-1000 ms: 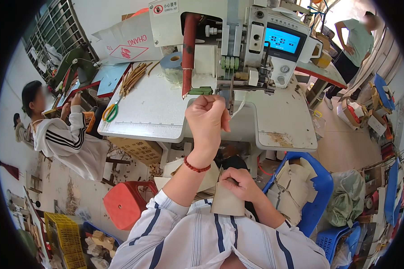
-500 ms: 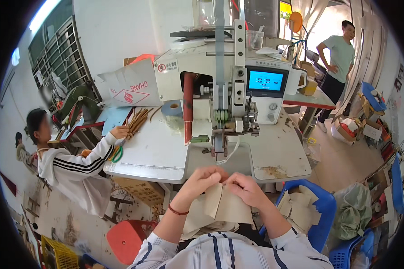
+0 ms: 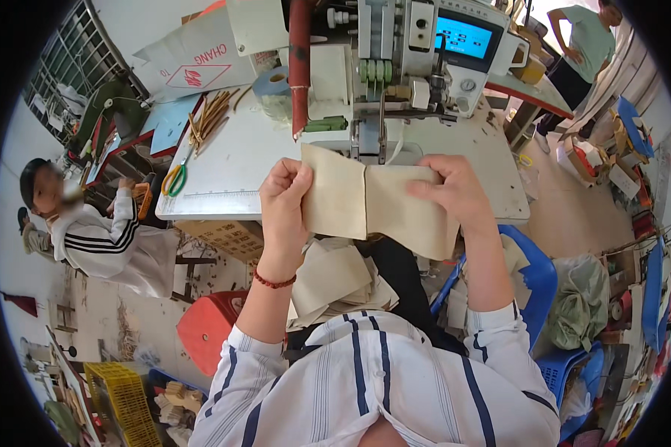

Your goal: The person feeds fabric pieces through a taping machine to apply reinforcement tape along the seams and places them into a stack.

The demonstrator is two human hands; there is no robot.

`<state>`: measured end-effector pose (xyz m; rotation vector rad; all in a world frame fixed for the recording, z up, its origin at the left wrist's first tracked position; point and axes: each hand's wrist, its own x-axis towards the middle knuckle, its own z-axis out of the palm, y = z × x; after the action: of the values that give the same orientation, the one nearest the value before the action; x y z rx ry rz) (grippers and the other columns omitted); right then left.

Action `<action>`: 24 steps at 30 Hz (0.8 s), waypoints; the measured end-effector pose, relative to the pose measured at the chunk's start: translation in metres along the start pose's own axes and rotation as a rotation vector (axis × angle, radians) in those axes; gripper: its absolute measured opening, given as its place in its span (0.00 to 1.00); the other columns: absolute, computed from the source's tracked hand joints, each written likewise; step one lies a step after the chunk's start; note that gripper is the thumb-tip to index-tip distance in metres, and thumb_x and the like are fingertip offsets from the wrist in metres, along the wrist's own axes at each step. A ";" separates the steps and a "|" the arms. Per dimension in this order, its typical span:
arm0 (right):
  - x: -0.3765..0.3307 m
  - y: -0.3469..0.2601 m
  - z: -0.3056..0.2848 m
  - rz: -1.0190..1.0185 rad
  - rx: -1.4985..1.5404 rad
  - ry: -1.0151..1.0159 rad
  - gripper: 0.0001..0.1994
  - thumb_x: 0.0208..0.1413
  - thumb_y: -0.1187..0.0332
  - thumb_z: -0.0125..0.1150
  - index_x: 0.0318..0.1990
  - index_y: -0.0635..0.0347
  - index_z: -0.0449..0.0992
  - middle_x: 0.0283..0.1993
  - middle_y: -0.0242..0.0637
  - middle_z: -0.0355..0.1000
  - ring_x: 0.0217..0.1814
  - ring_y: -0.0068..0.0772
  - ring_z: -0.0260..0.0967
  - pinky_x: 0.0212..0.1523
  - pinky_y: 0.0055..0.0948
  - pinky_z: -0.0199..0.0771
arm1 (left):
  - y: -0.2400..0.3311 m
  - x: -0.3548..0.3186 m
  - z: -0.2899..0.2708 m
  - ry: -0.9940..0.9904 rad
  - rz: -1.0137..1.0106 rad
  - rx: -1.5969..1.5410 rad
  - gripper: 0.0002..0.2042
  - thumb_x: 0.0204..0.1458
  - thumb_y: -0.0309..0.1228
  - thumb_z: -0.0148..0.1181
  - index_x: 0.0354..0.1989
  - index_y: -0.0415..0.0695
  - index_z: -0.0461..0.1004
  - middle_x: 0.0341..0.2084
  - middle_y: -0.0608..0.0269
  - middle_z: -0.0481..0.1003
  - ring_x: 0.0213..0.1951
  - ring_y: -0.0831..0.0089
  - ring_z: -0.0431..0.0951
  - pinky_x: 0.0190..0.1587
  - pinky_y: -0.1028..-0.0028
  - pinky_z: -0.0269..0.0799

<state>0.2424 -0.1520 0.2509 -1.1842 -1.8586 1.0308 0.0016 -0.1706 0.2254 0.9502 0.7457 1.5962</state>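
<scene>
A beige cloth piece (image 3: 334, 192) with a seam down its middle is stretched between my hands in front of the sewing machine (image 3: 376, 71). My left hand (image 3: 283, 195) pinches its left edge between thumb and fingers. At the right end, my right hand (image 3: 461, 190) grips the upper edge; its thumb is slightly blurred over the cloth. Below, a loose pile of similar beige pieces (image 3: 335, 276) rests on my lap.
The white machine table (image 3: 231, 167) bears a bundle of brown sticks (image 3: 212, 115), green-handled scissors (image 3: 174, 181) and a blue roll (image 3: 273, 83). A blue chair (image 3: 537, 276) with cloth pieces stands right, a red stool (image 3: 205, 331) left. Two people (image 3: 101, 238) (image 3: 585, 52) are nearby.
My hands have moved apart and up, spreading the cloth piece that was folded between them. The view has tilted down. The person at left has drawn a hand back from the sticks.
</scene>
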 end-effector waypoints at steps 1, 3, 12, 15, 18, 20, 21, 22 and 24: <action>0.000 0.002 0.003 -0.012 0.113 0.069 0.10 0.37 0.72 0.65 0.28 0.66 0.72 0.22 0.29 0.68 0.25 0.14 0.61 0.27 0.19 0.62 | -0.002 0.000 0.004 0.003 -0.008 0.002 0.04 0.52 0.24 0.51 0.27 0.39 0.67 0.22 0.69 0.70 0.24 0.85 0.68 0.29 0.84 0.65; -0.002 -0.002 0.009 -0.061 0.160 0.110 0.09 0.38 0.73 0.65 0.28 0.66 0.73 0.22 0.29 0.69 0.25 0.14 0.62 0.27 0.18 0.63 | -0.004 -0.002 0.012 0.030 0.043 -0.021 0.03 0.51 0.25 0.53 0.29 0.38 0.68 0.23 0.68 0.71 0.24 0.85 0.69 0.29 0.84 0.67; -0.006 -0.004 -0.006 -0.076 0.369 0.052 0.06 0.40 0.76 0.61 0.29 0.66 0.74 0.24 0.30 0.70 0.25 0.17 0.66 0.28 0.18 0.65 | 0.006 -0.012 0.015 -0.067 0.082 0.197 0.09 0.53 0.30 0.54 0.33 0.35 0.72 0.25 0.68 0.73 0.25 0.87 0.68 0.30 0.85 0.65; 0.005 0.001 -0.009 0.001 0.600 -0.038 0.05 0.41 0.76 0.60 0.29 0.66 0.73 0.25 0.32 0.71 0.24 0.17 0.67 0.26 0.17 0.65 | -0.007 -0.009 0.017 0.005 0.235 0.135 0.10 0.54 0.32 0.52 0.33 0.36 0.72 0.25 0.70 0.73 0.26 0.87 0.67 0.30 0.86 0.64; 0.019 0.004 -0.011 -0.015 0.816 -0.105 0.06 0.43 0.75 0.59 0.30 0.66 0.73 0.25 0.34 0.71 0.24 0.19 0.68 0.25 0.18 0.67 | -0.008 -0.007 0.031 0.036 0.259 0.020 0.09 0.55 0.31 0.51 0.35 0.37 0.71 0.28 0.68 0.73 0.29 0.85 0.70 0.33 0.85 0.65; 0.028 0.006 -0.011 -0.040 0.917 -0.134 0.06 0.44 0.74 0.59 0.31 0.66 0.72 0.25 0.34 0.71 0.24 0.20 0.69 0.25 0.18 0.69 | -0.011 0.000 0.038 0.051 0.273 -0.008 0.09 0.55 0.31 0.50 0.35 0.38 0.71 0.29 0.68 0.73 0.29 0.85 0.70 0.32 0.85 0.65; 0.032 0.009 -0.010 -0.033 0.968 -0.107 0.05 0.45 0.74 0.58 0.30 0.64 0.71 0.25 0.34 0.71 0.23 0.22 0.69 0.26 0.20 0.70 | -0.012 0.003 0.040 0.064 0.287 -0.035 0.09 0.55 0.32 0.50 0.34 0.38 0.71 0.29 0.68 0.73 0.29 0.86 0.70 0.32 0.85 0.66; 0.037 0.013 -0.008 -0.025 1.018 -0.079 0.05 0.45 0.73 0.58 0.30 0.62 0.70 0.25 0.35 0.71 0.22 0.24 0.69 0.27 0.23 0.71 | -0.014 0.006 0.040 0.069 0.289 -0.036 0.09 0.55 0.32 0.50 0.34 0.38 0.71 0.29 0.68 0.73 0.29 0.86 0.70 0.32 0.85 0.66; 0.046 0.022 -0.004 0.005 1.046 -0.015 0.05 0.45 0.74 0.58 0.30 0.64 0.71 0.25 0.34 0.71 0.23 0.24 0.70 0.26 0.21 0.71 | -0.020 0.012 0.039 0.077 0.301 -0.073 0.09 0.55 0.32 0.50 0.34 0.38 0.71 0.29 0.68 0.73 0.29 0.86 0.70 0.32 0.85 0.66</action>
<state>0.2383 -0.1027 0.2393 -0.5292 -1.0141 1.6911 0.0438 -0.1548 0.2300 0.9862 0.6127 1.9189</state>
